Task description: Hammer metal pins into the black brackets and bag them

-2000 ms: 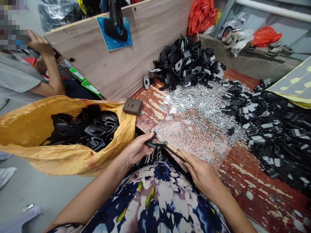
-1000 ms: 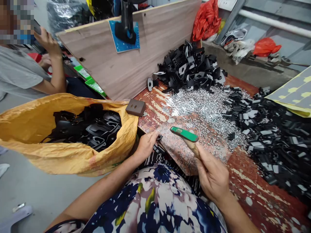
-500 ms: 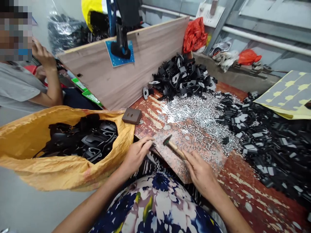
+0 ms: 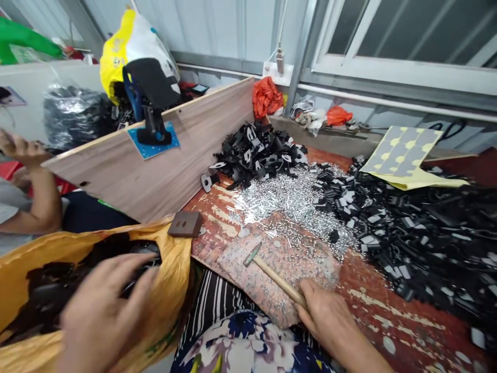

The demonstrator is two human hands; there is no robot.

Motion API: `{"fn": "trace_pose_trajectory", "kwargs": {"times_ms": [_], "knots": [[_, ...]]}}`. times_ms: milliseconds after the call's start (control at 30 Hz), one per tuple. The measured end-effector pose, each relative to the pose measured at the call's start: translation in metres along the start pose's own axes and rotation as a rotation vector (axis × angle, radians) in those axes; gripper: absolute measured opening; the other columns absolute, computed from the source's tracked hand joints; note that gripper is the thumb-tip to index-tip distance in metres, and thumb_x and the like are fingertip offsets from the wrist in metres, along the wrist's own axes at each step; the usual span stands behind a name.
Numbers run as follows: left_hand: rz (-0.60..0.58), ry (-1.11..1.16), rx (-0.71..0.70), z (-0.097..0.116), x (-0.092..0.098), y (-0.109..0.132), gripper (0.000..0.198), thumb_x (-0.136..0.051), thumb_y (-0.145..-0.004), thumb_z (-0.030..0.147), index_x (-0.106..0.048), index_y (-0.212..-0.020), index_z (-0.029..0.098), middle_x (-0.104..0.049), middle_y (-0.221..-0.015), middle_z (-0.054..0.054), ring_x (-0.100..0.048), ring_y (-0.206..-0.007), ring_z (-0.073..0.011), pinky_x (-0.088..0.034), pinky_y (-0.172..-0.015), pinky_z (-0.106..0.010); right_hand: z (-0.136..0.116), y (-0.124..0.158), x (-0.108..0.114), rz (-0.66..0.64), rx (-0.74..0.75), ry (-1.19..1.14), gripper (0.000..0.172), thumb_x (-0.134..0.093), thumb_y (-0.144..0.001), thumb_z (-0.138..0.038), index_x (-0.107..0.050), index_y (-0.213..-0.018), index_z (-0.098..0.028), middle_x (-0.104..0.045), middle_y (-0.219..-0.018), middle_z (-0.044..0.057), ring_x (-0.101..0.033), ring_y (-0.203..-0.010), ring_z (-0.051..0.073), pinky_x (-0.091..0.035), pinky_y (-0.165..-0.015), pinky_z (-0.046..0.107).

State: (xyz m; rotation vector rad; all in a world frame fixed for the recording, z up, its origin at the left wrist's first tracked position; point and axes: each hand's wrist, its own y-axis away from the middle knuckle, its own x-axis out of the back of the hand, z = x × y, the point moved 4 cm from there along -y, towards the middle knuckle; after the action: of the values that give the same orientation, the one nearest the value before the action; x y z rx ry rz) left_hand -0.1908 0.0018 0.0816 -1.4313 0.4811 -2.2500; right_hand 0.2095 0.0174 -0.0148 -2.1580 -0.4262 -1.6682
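In my right hand (image 4: 324,311) is a small hammer (image 4: 277,277) with a wooden handle, its metal head over a speckled stone slab (image 4: 236,264). My left hand (image 4: 104,311), blurred by motion, is over the yellow woven sack (image 4: 176,274) with thumb and fingers apart; I see nothing held in it. Black plastic parts (image 4: 50,290) fill the sack, partly hidden behind that hand. Beyond the slab spreads a heap of small silvery metal pins (image 4: 267,194), some scattered on the stone.
Black parts are heaped at the back (image 4: 256,150) and the right (image 4: 419,233) of the worn red table (image 4: 373,305). A brown block (image 4: 185,224) sits beside the sack's rim. A wooden board (image 4: 166,176) walls off the left; beyond it sits another person (image 4: 31,191).
My left hand has moved left from the slab's edge to over the sack. My right hand keeps the hammer over the slab. The view has shifted.
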Motion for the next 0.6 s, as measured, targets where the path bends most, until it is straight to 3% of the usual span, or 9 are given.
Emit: {"fn": "trace_pose_trajectory", "kwargs": {"times_ms": [67, 133, 267, 367, 433, 533, 600], "knots": [[-0.13, 0.154, -0.089, 0.027, -0.042, 0.0, 0.03, -0.054, -0.097, 0.051, -0.073, -0.095, 0.029, -0.076, -0.095, -0.002, -0.072, -0.084, -0.0221, -0.058, -0.077, -0.032, 0.006, 0.005, 0.003, -0.083, -0.032, -0.138, 0.01, -0.058, -0.085, -0.02, -0.059, -0.093, -0.025, -0.06, -0.059, -0.001, -0.057, -0.047, 0.017, -0.036, -0.045, 0.03], [-0.251, 0.276, -0.13, 0.041, -0.087, -0.001, 0.029, -0.052, -0.1, 0.044, -0.073, -0.089, 0.026, -0.076, -0.087, -0.002, -0.073, -0.079, -0.0194, -0.058, -0.071, -0.027, 0.015, 0.003, 0.012, -0.146, -0.062, -0.275, 0.024, -0.059, -0.088, -0.022, -0.064, -0.11, -0.028, -0.068, -0.066, 0.0, -0.064, -0.054, 0.019, -0.043, -0.048, 0.03], [-0.225, 0.264, -0.143, 0.03, -0.152, -0.008, 0.036, -0.047, -0.102, 0.043, -0.072, -0.085, 0.024, -0.077, -0.08, -0.002, -0.075, -0.074, -0.0193, -0.058, -0.069, -0.027, 0.065, -0.038, 0.052, -0.086, -0.179, -0.378, 0.046, -0.052, -0.098, -0.031, -0.059, -0.143, -0.037, -0.077, -0.092, 0.005, -0.068, -0.069, 0.021, -0.051, -0.057, 0.032], [-0.152, 0.204, -0.162, 0.011, -0.178, -0.013, 0.038, -0.046, -0.102, 0.046, -0.073, -0.087, 0.024, -0.079, -0.083, -0.003, -0.077, -0.076, -0.0198, -0.059, -0.069, -0.027, 0.135, -0.103, 0.091, 0.084, -0.362, -0.237, 0.051, -0.042, -0.103, -0.041, -0.048, -0.154, -0.035, -0.077, -0.102, 0.007, -0.069, -0.076, 0.022, -0.052, -0.062, 0.033], [-0.092, 0.162, -0.177, 0.001, -0.186, -0.012, 0.04, -0.046, -0.102, 0.047, -0.074, -0.085, 0.025, -0.079, -0.081, -0.002, -0.077, -0.071, -0.0193, -0.059, -0.064, -0.026, 0.187, -0.154, 0.11, 0.115, -0.541, -0.026, 0.052, -0.042, -0.103, -0.039, -0.046, -0.155, -0.033, -0.076, -0.113, 0.007, -0.071, -0.09, 0.024, -0.052, -0.073, 0.033], [-0.023, 0.115, -0.243, -0.007, -0.193, -0.007, 0.038, -0.047, -0.102, 0.047, -0.076, -0.086, 0.027, -0.08, -0.08, -0.002, -0.077, -0.07, -0.0198, -0.06, -0.061, -0.025, 0.25, -0.231, 0.12, 0.088, -0.715, 0.121, 0.045, -0.04, -0.104, -0.035, -0.054, -0.147, -0.029, -0.073, -0.12, 0.011, -0.07, -0.103, 0.028, -0.051, -0.081, 0.036], [-0.008, 0.106, -0.289, -0.009, -0.196, -0.002, 0.036, -0.048, -0.101, 0.043, -0.078, -0.089, 0.029, -0.081, -0.084, -0.003, -0.078, -0.077, -0.0213, -0.062, -0.069, -0.026, 0.279, -0.278, 0.115, 0.08, -0.761, 0.134, 0.039, -0.043, -0.105, -0.033, -0.06, -0.139, -0.025, -0.073, -0.116, 0.014, -0.07, -0.104, 0.029, -0.052, -0.084, 0.038]]}}
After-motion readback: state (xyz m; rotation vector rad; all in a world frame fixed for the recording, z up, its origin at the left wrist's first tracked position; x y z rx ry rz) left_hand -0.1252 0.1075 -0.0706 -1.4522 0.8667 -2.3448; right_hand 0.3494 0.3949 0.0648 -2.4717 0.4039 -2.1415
